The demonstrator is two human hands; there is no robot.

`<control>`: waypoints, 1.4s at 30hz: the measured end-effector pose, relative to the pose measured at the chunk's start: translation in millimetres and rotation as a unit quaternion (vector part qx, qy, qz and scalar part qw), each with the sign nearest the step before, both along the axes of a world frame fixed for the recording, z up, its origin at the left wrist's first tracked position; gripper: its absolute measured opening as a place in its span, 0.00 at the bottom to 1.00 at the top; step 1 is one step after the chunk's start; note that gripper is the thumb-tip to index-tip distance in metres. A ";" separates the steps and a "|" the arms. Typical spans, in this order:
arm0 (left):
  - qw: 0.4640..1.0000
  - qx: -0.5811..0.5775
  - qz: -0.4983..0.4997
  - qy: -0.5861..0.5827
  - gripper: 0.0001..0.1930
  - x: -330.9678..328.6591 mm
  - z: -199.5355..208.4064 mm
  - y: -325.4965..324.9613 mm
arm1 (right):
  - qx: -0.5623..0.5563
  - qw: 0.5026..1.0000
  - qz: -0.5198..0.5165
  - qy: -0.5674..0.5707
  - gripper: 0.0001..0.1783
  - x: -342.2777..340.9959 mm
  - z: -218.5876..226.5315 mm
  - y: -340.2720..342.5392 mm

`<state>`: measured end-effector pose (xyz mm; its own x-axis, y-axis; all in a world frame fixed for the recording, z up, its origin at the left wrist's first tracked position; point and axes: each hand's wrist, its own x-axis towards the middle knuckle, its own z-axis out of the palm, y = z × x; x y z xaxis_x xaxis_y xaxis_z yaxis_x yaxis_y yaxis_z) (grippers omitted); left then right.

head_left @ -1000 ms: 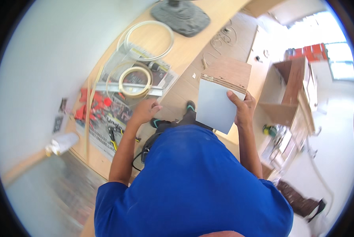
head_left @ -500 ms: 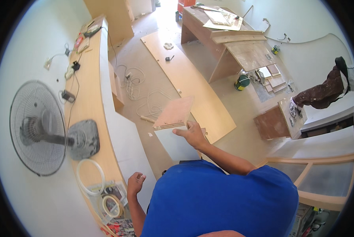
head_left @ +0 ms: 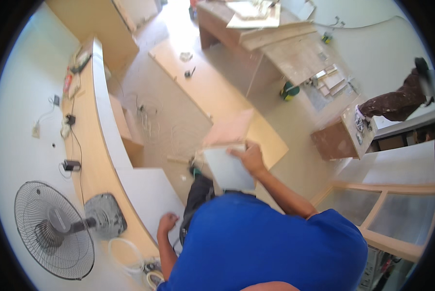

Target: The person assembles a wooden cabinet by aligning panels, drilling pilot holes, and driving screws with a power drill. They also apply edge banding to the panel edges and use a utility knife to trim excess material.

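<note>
In my right hand (head_left: 250, 157) are plywood boards: a pinkish bare-wood face (head_left: 228, 128) lies beyond a grey-white face (head_left: 229, 167). The thumb rests on the pale face, and the other fingers go round the boards' right side, partly hidden. They are held in front of my body, above the floor. Down at the left, my left hand (head_left: 167, 223) hangs beside the white panel (head_left: 147, 186) of the long counter. Its fingers are loosely bent and apart, with nothing visible in them; whether it touches the panel is unclear.
A standing fan (head_left: 57, 228) and cables occupy the wooden counter (head_left: 89, 145) at left. A long board (head_left: 178, 72) lies on the floor. Ahead stands a worktable (head_left: 295, 53). Another person's leg (head_left: 392, 106) rests on a wooden box (head_left: 334, 140) at right, near a framed glass panel (head_left: 348, 206).
My view has shifted and I have moved forward; a leg of mine now shows beside the boards. The boards stay in my right hand, their pale face turned more upward.
</note>
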<state>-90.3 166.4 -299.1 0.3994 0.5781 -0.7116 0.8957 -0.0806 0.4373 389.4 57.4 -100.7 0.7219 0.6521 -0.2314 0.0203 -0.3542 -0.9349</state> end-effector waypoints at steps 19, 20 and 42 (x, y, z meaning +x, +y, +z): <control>0.941 0.099 -0.311 -0.083 0.22 360.0 43.6 401.6 | 0.257 0.835 -0.462 -0.152 0.21 194.6 75.4 57.6; 0.932 0.095 -0.336 -0.095 0.23 395.7 46.9 410.1 | 0.261 0.829 -0.471 -0.150 0.21 206.6 76.7 60.0; 0.903 0.036 -0.402 -0.145 0.17 919.7 96.8 565.6 | 0.197 0.860 -0.464 -0.084 0.25 592.4 91.5 210.0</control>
